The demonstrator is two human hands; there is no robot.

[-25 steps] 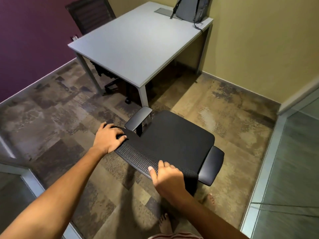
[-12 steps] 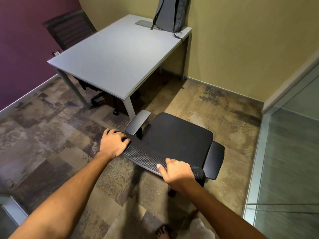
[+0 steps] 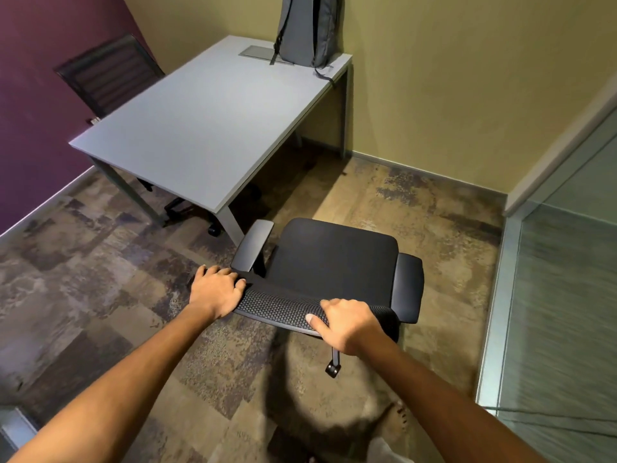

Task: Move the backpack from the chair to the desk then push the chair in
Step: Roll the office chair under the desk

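Left hand (image 3: 217, 290) clamped over left end of mesh backrest top (image 3: 283, 307) of black office chair (image 3: 334, 259); right hand (image 3: 347, 320) clamped on right end of same backrest, thumb on mesh. Chair seat empty, armrests on both sides, one caster visible below backrest. Chair on patterned carpet (image 3: 100, 279), just beside near corner of grey desk (image 3: 200, 128), not under it. Grey backpack (image 3: 307, 28) upright on far right corner of desk, leaning on yellow wall, strap hanging over edge. Second dark chair (image 3: 110, 73) tucked behind far left edge of desk, by purple wall.
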